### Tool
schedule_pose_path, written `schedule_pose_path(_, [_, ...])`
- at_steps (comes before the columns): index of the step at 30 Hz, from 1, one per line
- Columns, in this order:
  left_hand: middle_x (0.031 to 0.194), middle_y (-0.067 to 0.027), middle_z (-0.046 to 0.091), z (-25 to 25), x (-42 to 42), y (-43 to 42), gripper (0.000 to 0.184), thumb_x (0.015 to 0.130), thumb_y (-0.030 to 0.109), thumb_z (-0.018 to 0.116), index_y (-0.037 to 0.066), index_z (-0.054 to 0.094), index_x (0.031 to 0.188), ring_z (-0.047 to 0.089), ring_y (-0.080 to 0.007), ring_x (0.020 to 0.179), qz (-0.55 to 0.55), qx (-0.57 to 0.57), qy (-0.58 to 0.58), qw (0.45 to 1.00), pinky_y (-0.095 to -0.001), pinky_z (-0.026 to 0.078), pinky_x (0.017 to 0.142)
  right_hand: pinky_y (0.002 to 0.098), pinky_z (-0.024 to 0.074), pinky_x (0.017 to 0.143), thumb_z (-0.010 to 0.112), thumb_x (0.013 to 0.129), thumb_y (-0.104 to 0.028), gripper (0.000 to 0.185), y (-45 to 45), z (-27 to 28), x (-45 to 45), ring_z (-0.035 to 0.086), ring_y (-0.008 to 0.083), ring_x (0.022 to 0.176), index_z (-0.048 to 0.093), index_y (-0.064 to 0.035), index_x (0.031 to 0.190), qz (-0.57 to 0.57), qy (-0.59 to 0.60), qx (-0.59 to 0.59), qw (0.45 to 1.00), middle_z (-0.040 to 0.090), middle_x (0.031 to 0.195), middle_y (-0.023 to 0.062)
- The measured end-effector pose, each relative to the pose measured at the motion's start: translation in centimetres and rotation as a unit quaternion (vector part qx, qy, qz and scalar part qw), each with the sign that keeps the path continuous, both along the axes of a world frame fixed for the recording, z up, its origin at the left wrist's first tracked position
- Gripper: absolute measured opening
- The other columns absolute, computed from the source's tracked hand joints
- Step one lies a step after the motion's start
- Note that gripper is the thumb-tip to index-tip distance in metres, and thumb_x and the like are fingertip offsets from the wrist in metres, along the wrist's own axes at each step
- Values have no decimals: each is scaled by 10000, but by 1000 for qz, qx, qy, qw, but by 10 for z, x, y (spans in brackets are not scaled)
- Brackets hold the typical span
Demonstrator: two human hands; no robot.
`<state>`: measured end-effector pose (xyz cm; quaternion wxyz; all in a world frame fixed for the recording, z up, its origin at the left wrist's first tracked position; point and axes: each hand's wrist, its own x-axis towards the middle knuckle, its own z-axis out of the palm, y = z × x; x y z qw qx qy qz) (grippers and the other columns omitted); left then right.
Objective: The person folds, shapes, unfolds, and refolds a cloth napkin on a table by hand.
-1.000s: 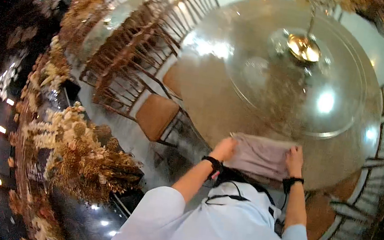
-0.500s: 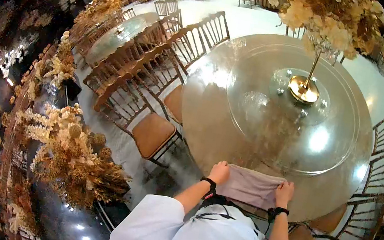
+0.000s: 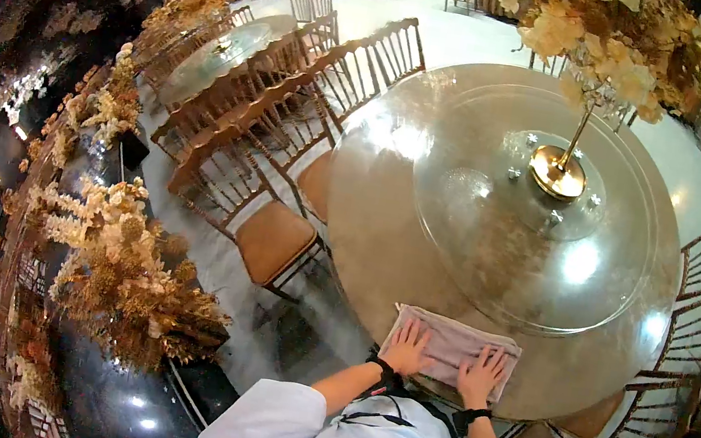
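A folded pinkish-grey cloth lies flat at the near edge of the round table. My left hand rests on the cloth's left part, palm down with the fingers spread. On its right part my right hand lies the same way, fingers apart. Neither hand grips the fabric. Farther in on the table is a round glass turntable, which carries the gold base of a tall flower centrepiece.
Wooden chairs with tan seats stand close on the left, and more chairs line the right side. A large dried-flower arrangement is at the lower left. Another table stands farther back.
Both hands held the cloth by its upper corners before. Now they have let go of the corners and press flat on the cloth, which lies spread on the table.
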<state>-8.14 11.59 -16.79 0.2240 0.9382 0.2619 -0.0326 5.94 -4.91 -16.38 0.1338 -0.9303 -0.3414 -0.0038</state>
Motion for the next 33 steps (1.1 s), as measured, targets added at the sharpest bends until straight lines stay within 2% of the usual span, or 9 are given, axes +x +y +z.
schedule_pose_path(2, [1506,-238,24,-12,2,-2,830,827,618,444,133,200,1455,-22,-414,1392,-7,51,72,996,-573,39,1084,537,162,1079,532,806,-343,657,-4,-5,-3,175,425,1353,362,-16,1349,6,-12,-10,1000,223,1449,272])
schedule_pose_path(3, [1498,-250,64,-16,3,-2,828,826,620,431,113,226,1448,12,-435,1383,4,55,25,998,-590,34,1075,536,138,1086,514,808,-376,685,-3,-5,-3,163,421,1360,339,-35,1376,9,0,-10,1000,198,1465,260])
schedule_pose_path(7, [1494,-256,76,-20,5,-1,831,825,619,435,97,240,1441,41,-449,1375,-12,69,53,996,-591,48,1074,530,113,1094,498,801,-418,721,-3,-10,0,158,409,1367,324,-59,1401,13,7,-8,1000,189,1477,244])
schedule_pose_path(13, [1483,-265,113,-16,9,7,810,832,606,436,87,264,1430,87,-457,1365,-17,77,44,996,-593,70,1072,513,124,1101,541,772,-364,725,7,4,8,181,412,1359,349,-2,1370,24,23,5,999,242,1450,258])
schedule_pose_path(18, [1497,-234,107,-12,41,38,822,822,615,444,103,258,1437,80,-419,1380,-33,60,-30,997,-566,59,1085,510,158,1092,526,789,-382,698,27,2,31,203,394,1355,367,-27,1368,27,9,5,1000,253,1454,233])
schedule_pose_path(22, [1509,-233,29,6,72,61,832,838,632,403,112,201,1455,17,-415,1389,-76,59,60,994,-569,20,1084,511,177,1082,543,792,-345,667,38,0,47,236,388,1337,392,-3,1344,25,0,41,999,291,1434,230])
schedule_pose_path(26, [1513,-202,72,-9,75,62,838,810,620,457,138,221,1454,38,-395,1391,-63,70,59,994,-553,37,1089,508,184,1079,542,798,-349,664,37,-7,46,237,380,1338,388,-8,1347,20,3,41,999,297,1431,225])
schedule_pose_path(28, [1517,-195,49,-7,77,64,877,793,645,460,151,183,1463,19,-393,1392,-68,69,74,993,-548,34,1090,520,179,1079,513,809,-408,692,36,-8,50,250,373,1337,359,-44,1377,18,-11,10,1000,276,1456,189])
schedule_pose_path(33, [1521,-192,30,-9,64,57,942,761,713,438,166,147,1471,8,-393,1394,-100,65,125,985,-556,27,1086,537,158,1078,502,809,-426,696,22,-11,35,250,382,1333,369,-37,1371,31,-19,24,999,277,1450,207])
